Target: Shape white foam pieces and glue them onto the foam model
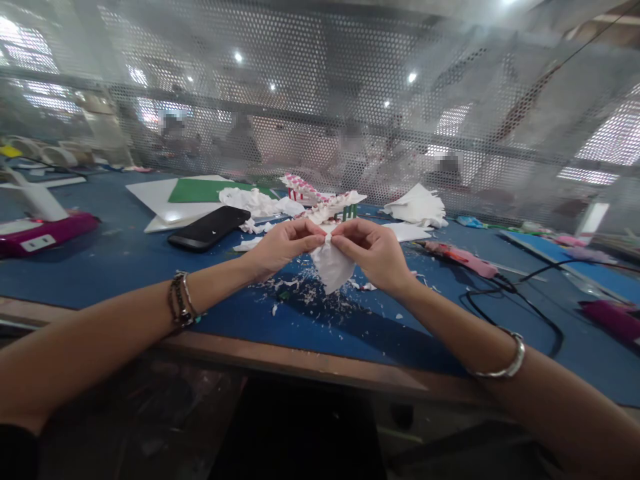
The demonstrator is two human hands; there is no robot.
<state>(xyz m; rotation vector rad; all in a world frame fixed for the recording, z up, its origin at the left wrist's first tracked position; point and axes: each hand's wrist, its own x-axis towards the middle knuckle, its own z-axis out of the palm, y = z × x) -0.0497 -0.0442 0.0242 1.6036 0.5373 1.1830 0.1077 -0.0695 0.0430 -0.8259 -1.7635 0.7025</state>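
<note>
Between my two hands hangs a thin white paper piece [333, 268], pinched at its top edge and tapering downward. My left hand [286, 245] grips it from the left with thumb and forefinger. On the other side my right hand [373, 250] pinches the same edge, its fingertips close to the left ones. Just behind them stands a small white item with pink dots [307, 189] and red and green upright strips; its lower part is partly hidden by my hands. Shredded white scraps [305, 293] lie on the table beneath the paper.
A black phone [210, 228] lies left on the blue table [125, 273], near white and green sheets [200, 191]. A stack of white paper pieces [417, 205] sits behind right. Right is a pink corded tool [463, 258]; far left, a magenta one [55, 230]. Perforated mesh [300, 80] rises behind.
</note>
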